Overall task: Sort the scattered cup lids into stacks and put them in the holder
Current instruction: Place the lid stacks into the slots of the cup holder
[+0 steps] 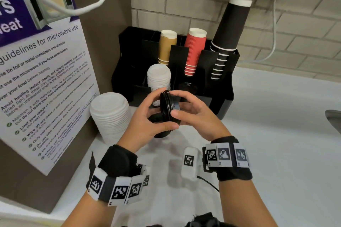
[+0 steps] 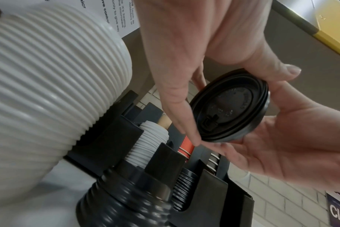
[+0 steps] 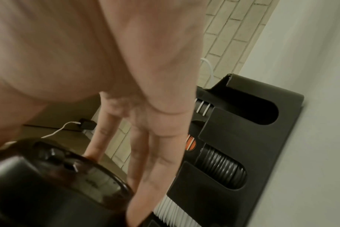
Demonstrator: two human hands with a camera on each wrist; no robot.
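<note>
Here, from the head view, the left hand and right hand both grip a few black lids on edge, above the white surface, before the black holder. A white lid stack stands left. The left wrist view shows the lids' top face pinched between both hands. The right wrist view shows black lids in a holder slot.

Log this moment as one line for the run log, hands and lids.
left hand holds black lids | right hand holds same lids | large white lid stack on counter | holder part filled
</note>
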